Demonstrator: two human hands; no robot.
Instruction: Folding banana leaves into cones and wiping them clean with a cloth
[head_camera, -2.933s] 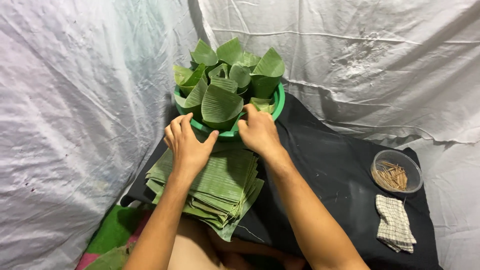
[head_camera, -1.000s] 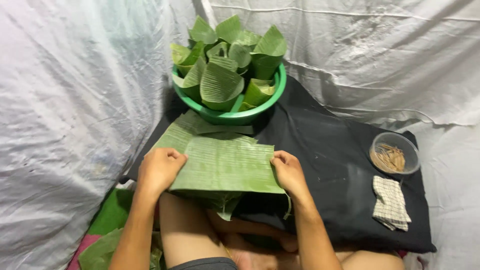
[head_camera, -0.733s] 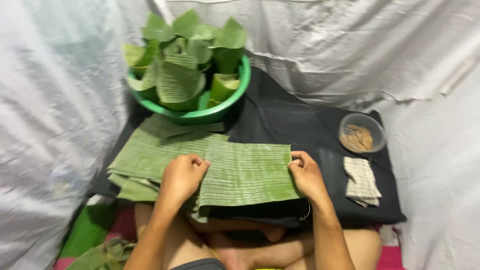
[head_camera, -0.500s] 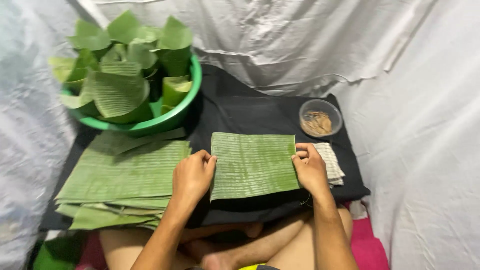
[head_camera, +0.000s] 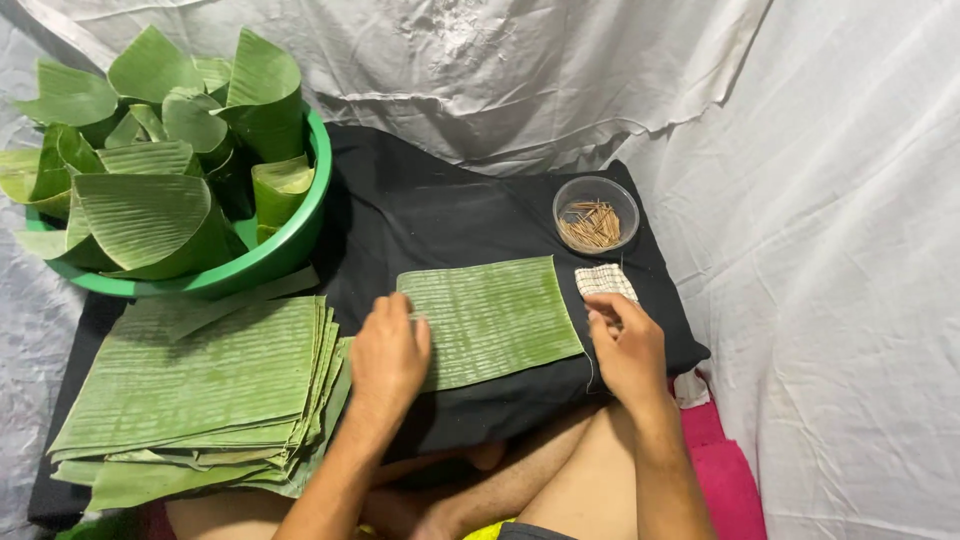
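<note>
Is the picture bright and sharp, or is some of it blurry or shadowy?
Head view: soft, even light and mostly sharp; the flat green banana leaf sheet shows its fine ribs clearly; the left hand casts only a faint shadow on it; the right hand looks crisp; the black cloth swallows detail; no strong glare on the white sheet backdrop.

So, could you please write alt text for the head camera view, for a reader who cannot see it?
A person's left hand and right hand rest at the edges of a single flat green leaf sheet on a black cloth. Nearby: a stack of leaf sheets, a green plastic basin of rolled leaves, a clear bowl of thin sticks.
</note>
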